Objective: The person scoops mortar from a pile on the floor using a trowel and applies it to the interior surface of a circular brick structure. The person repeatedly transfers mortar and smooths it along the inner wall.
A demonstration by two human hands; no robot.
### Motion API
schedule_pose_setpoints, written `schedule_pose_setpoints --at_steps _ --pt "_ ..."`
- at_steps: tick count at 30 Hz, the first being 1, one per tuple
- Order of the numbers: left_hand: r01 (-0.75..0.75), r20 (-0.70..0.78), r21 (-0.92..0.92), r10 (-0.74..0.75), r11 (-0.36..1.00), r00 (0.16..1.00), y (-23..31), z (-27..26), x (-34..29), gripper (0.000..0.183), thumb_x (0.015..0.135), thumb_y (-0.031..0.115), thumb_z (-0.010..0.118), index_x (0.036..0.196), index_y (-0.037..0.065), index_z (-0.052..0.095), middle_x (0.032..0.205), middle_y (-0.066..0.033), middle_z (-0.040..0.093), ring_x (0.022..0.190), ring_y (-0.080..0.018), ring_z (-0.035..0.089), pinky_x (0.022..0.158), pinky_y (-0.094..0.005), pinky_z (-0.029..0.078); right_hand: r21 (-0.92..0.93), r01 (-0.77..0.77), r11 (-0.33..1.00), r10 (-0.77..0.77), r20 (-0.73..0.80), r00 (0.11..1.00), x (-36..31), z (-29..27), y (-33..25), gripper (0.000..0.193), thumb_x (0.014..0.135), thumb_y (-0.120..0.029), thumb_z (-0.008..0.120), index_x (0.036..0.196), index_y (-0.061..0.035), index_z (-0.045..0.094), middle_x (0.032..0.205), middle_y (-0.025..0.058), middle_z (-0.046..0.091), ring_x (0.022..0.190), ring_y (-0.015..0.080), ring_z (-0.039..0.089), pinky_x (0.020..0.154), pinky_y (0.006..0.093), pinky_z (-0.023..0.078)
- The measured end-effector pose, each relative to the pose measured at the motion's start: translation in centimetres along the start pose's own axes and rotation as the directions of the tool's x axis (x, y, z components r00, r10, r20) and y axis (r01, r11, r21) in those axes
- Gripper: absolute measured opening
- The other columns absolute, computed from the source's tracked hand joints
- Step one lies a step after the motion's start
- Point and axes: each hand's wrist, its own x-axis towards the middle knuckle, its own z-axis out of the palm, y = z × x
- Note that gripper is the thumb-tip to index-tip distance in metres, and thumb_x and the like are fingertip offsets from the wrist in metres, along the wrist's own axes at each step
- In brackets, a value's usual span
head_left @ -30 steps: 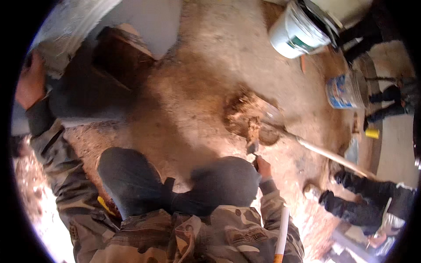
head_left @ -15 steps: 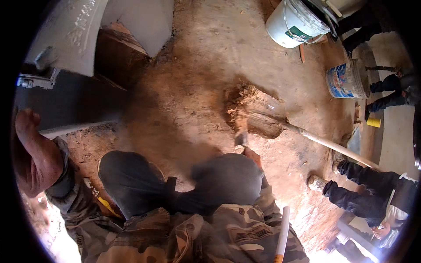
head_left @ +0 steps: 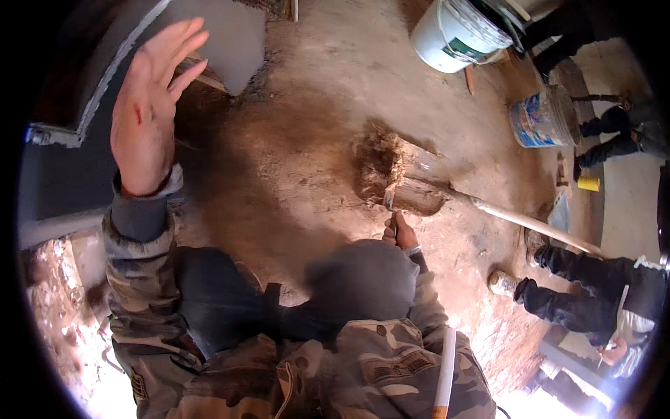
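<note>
1. At far left, the dark rim of the view cuts off a grey panel (head_left: 63, 174); its outer end is hidden.
2. The left hand (head_left: 145, 119) is raised before it, wrist lowest, its fingers stretched up and rightward, loosely parted, holding nothing. A red mark (head_left: 138, 114) shows on the skin. Whether the hand touches anything behind it cannot be told.
3. At lower middle, the wearer's dark-clad knees (head_left: 359, 279) hide the ground beneath them.
4. Right of centre, a crumbly brown heap (head_left: 380, 164) lies against a shovel (head_left: 422, 185) on the floor (head_left: 314, 63), and covers part of the blade.
5. The right hand (head_left: 401, 232) is low, just beyond the right knee, its forearm rising from the lower edge. Its fingers are closed around the handle of a small trowel (head_left: 390, 200), which points up at the heap; the tip blends into the brown material.
6. A white rod (head_left: 447, 370) with an orange end is cut off by the lower edge.
7. A white bucket (head_left: 447, 38) carries a green label, its print too small to make out.
8. A second bucket (head_left: 537, 120) has a blue patterned label, likewise unreadable.
9. At far right, a co-worker's legs (head_left: 572, 272) show; the rim crops the body. A small yellow object (head_left: 588, 183) lies above them, its kind unclear.
</note>
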Motion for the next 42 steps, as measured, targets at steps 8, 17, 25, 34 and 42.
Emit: schedule_pose_setpoints --at_steps 8,17,25,34,42 --pt "0.083 0.071 -0.076 -0.078 0.994 0.994 -2.4 4.5 5.6 0.055 0.106 0.029 0.048 0.151 0.0 0.037 0.16 -0.0149 0.035 0.149 -0.0264 0.033 0.124 -0.0461 0.026 -0.635 0.177 0.752 -0.339 -0.143 0.93 -7.6 -3.6 -0.8 0.049 0.1 -0.05 0.057 0.088 -0.0032 0.063 0.056 0.0047 0.052 0.041 0.0144 0.047 0.038 0.0315 0.036" --pt "0.228 -0.299 -0.614 -0.489 0.756 0.819 -10.5 2.6 12.9 0.047 0.108 0.037 0.044 0.138 0.003 0.056 0.147 -0.0109 0.053 0.143 -0.0236 0.042 0.119 -0.0434 0.03 -0.954 0.066 0.294 -0.504 -0.096 0.858 1.3 -8.8 -2.3 0.054 0.092 -0.05 0.064 0.09 0.0036 0.071 0.084 0.0286 0.068 0.082 0.0444 0.069 0.075 0.0498 0.052" --pt "0.173 -0.126 -0.19 -0.198 0.966 0.972 -9.9 5.3 12.0 0.047 0.109 0.039 0.044 0.139 0.005 0.056 0.146 -0.0085 0.053 0.141 -0.0217 0.043 0.118 -0.0434 0.031 -0.663 0.073 0.745 -0.308 -0.245 0.919 2.6 -3.2 -2.5 0.042 0.097 -0.043 0.064 0.085 -0.0033 0.065 0.055 0.0023 0.053 0.04 0.0126 0.047 0.038 0.0328 0.036" --pt "0.297 -0.373 -0.562 -0.557 0.772 0.742 -20.9 1.6 14.9 0.047 0.108 0.036 0.046 0.14 0.003 0.056 0.146 -0.0103 0.053 0.14 -0.0225 0.044 0.115 -0.0408 0.037 -0.177 0.017 0.984 -0.06 -0.241 0.969 4.2 3.4 -1.1 0.044 0.099 -0.051 0.058 0.085 -0.01 0.055 0.057 0.0009 0.045 0.04 0.0146 0.041 0.035 0.0324 0.033" --pt "0.241 -0.09 -0.067 -0.246 0.968 0.965 -12.3 1.9 12.6 0.05 0.108 0.037 0.047 0.142 0.002 0.054 0.148 -0.0116 0.052 0.141 -0.0242 0.044 0.116 -0.0412 0.037 -0.051 0.196 0.979 -0.202 -0.248 0.947 4.7 4.5 0.3 0.044 0.1 -0.052 0.055 0.085 -0.0108 0.051 0.056 0.0015 0.044 0.038 0.0154 0.039 0.034 0.0324 0.032"
